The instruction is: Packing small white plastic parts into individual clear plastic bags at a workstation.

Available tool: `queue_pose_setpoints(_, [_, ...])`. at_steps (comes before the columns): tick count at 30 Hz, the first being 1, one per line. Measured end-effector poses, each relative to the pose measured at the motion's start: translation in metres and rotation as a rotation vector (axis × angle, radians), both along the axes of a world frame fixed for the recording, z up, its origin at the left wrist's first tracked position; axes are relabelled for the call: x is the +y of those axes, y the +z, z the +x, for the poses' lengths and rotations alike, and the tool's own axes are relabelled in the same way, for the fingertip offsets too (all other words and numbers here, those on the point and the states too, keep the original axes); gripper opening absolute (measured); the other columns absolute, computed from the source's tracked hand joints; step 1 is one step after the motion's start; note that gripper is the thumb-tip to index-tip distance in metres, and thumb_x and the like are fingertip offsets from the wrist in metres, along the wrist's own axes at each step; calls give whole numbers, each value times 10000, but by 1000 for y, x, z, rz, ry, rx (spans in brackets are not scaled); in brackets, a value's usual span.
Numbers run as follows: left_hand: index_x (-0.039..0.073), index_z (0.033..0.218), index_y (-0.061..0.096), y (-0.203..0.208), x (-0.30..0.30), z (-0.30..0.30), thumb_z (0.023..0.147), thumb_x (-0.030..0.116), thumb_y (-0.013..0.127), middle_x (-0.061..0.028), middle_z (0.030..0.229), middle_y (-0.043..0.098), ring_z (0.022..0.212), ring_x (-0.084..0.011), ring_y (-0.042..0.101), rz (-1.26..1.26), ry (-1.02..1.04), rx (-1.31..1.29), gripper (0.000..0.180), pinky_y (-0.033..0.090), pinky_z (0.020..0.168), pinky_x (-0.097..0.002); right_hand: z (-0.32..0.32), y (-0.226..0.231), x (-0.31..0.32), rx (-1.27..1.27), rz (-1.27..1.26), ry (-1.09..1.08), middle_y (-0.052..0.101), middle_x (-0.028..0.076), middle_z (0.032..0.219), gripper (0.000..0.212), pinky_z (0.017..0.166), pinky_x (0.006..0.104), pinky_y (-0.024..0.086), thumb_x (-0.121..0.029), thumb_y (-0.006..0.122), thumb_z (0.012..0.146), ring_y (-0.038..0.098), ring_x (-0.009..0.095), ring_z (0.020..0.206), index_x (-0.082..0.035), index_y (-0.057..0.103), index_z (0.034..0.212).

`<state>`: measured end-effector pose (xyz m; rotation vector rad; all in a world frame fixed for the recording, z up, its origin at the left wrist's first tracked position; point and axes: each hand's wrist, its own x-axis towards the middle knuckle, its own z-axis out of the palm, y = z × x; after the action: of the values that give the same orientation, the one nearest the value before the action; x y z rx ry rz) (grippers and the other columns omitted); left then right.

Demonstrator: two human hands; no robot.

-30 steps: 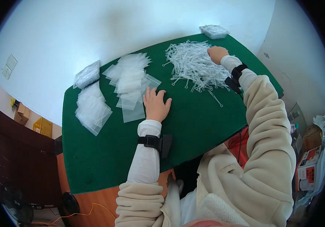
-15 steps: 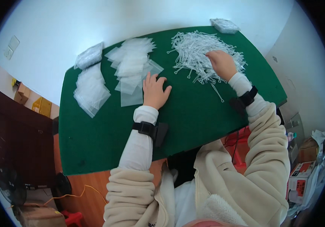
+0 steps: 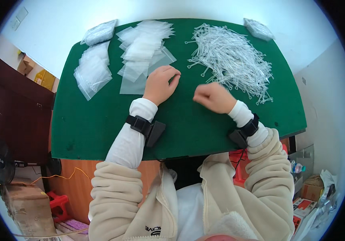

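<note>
My left hand [image 3: 162,83] is closed with thumb and fingertips together, beside the near edge of the fanned clear zip bags [image 3: 142,48]. Whatever its fingertips hold, if anything, is hidden. My right hand [image 3: 215,97] is also closed, fingers curled and a little blurred, over the green cloth just in front of a heap of thin clear plastic sticks with loop-shaped ends [image 3: 234,56]. I cannot make out anything between its fingers. At the left lies another fanned stack of zip bags [image 3: 94,68], which look filled.
The green-covered table [image 3: 100,128] meets a white wall at the back. Clear plastic packs sit at its far left corner [image 3: 100,32] and far right corner [image 3: 259,29]. A fan [image 3: 0,162] and cardboard box [image 3: 29,209] stand at lower left; more boxes [image 3: 313,188] are at right.
My right hand has left the heap and come toward me and left, closed. The left hand's spread fingers have drawn together. The view has shifted, and the lone stick near the heap no longer shows.
</note>
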<state>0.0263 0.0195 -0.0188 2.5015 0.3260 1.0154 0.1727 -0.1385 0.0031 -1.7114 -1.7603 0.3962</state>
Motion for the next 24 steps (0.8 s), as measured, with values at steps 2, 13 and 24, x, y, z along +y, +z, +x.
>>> queue_pose_setpoints(2, [55,834,617,0,-5,-2,775,108,608,-61,832,612,704,-223,580,-69,-66,85,80,454,612,-317,-4,-1,-1,-8,-156,220,541,170,650,186,565,388,426,-197,560,808,550,330,622,-31,572,725])
queue_pose_setpoints(13, [62,800,626,-10,-13,9,771,129,615,-92,703,582,579,-243,545,-146,-160,142,74,427,509,-314,26,-22,9,662,-216,179,366,-13,509,345,430,261,294,-263,547,860,349,78,456,-44,475,604])
queue_pose_setpoints(24, [71,781,624,2,-50,29,735,112,633,-91,610,519,533,-259,534,-468,-335,205,62,408,467,-345,48,-19,-7,1522,-338,61,280,-31,546,362,444,252,202,-278,561,861,275,96,477,-104,362,615])
